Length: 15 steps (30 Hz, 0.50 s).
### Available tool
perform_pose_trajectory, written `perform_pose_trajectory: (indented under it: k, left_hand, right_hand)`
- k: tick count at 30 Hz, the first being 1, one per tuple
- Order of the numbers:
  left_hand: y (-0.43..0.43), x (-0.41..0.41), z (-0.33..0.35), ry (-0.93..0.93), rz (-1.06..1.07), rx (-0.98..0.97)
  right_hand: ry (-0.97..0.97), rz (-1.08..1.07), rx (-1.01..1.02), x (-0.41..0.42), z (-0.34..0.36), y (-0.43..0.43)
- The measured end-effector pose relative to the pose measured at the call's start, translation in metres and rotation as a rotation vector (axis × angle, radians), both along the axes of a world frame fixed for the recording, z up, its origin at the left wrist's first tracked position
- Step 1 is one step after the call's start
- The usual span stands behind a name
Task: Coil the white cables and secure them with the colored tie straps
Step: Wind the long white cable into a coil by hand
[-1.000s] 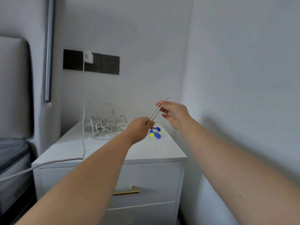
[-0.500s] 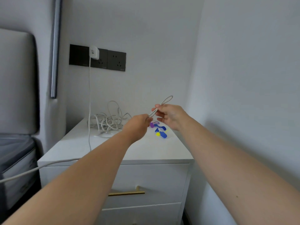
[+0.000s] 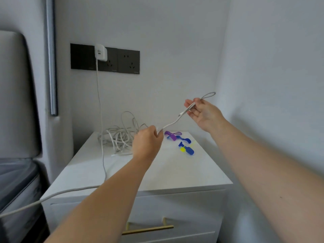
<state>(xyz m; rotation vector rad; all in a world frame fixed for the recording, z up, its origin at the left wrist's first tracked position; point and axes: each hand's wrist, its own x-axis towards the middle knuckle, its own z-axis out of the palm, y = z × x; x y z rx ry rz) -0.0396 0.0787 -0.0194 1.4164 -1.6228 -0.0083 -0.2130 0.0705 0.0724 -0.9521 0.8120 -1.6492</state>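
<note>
A white cable (image 3: pixel 172 122) stretches in the air between my two hands above the white nightstand (image 3: pixel 175 174). My left hand (image 3: pixel 147 143) is closed on its lower part. My right hand (image 3: pixel 201 111) pinches the folded end, and a small loop sticks out past the fingers toward the upper right. A tangled pile of white cables (image 3: pixel 121 135) lies at the back left of the nightstand top. Purple, blue and yellow tie straps (image 3: pixel 182 142) lie on the top behind my left hand.
A white charger (image 3: pixel 100 52) sits in a black wall socket panel (image 3: pixel 128 61); its cable (image 3: pixel 101 137) hangs down over the nightstand and runs off to the left. A grey bed headboard (image 3: pixel 15 95) stands left. A wall closes the right side. A brass drawer handle (image 3: pixel 149 228) is below.
My right hand has moved up and to the right, away from my left hand, and the fold of cable past its fingers now shows as a small loop. The view has come closer.
</note>
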Motion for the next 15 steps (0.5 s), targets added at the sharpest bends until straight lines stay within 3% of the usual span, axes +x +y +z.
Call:
perform_pose_trajectory:
  k: [2, 5, 7, 10, 15]
  left_hand:
    - [-0.005, -0.013, 0.002, 0.366, -0.153, 0.194]
    - [-0.012, -0.024, 0.014, 1.114, -0.496, 0.487]
    - [-0.024, -0.021, 0.023, 1.376, -0.609, 0.538]
    - [-0.047, -0.015, 0.037, 1.437, -0.657, 0.503]
    - [-0.084, 0.001, 0.049, 1.391, -0.5, 0.389]
  right_hand:
    - [-0.031, 0.018, -0.009, 0.005, 0.001, -0.005]
    - [-0.126, 0.047, -0.011, 0.014, -0.001, -0.015]
    - [-0.149, 0.056, 0.005, 0.016, -0.005, -0.019]
    - [-0.125, 0.058, 0.079, 0.017, -0.014, -0.03]
    - [-0.128, 0.14, 0.125, 0.022, -0.02, -0.049]
